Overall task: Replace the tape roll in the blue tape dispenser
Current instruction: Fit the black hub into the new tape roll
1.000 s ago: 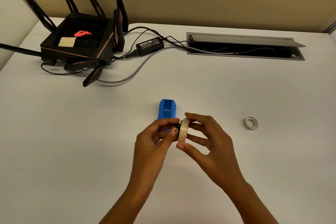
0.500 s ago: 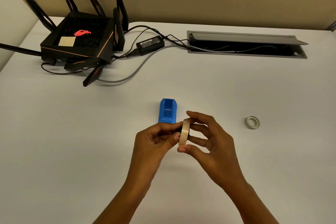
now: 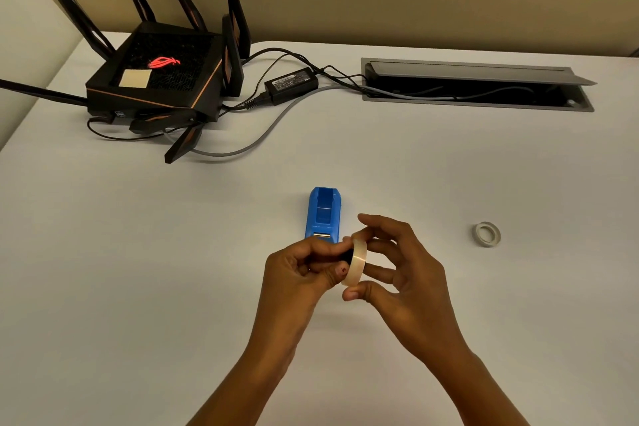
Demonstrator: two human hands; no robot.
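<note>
White worktop point(image 3: 138, 252) fills the view, backed by a tan wall. Both hands meet low at centre. The right hand point(image 3: 408, 273) pinches a cream tape roll point(image 3: 356, 263) on edge, thumb under its rim and fingers over the top and through its far side. The left hand point(image 3: 304, 270) closes its fingertips on a small black piece at the roll's centre, pressed against the roll's left face; what that piece is cannot be told. Just beyond the hands lies the blue tape dispenser point(image 3: 323, 213), one of it, flat on the worktop with its open well upward and a metal strip at its near end. A second, thin whitish ring point(image 3: 487, 234) lies alone well to the right. So two rolls, one dispenser, two hands. Far back left stands one black router point(image 3: 155, 76) with several antennas, a power brick point(image 3: 290, 85) and cables beside it, then an open cable tray point(image 3: 477, 85). Bare worktop spreads to both sides of the hands and toward the near edge.
</note>
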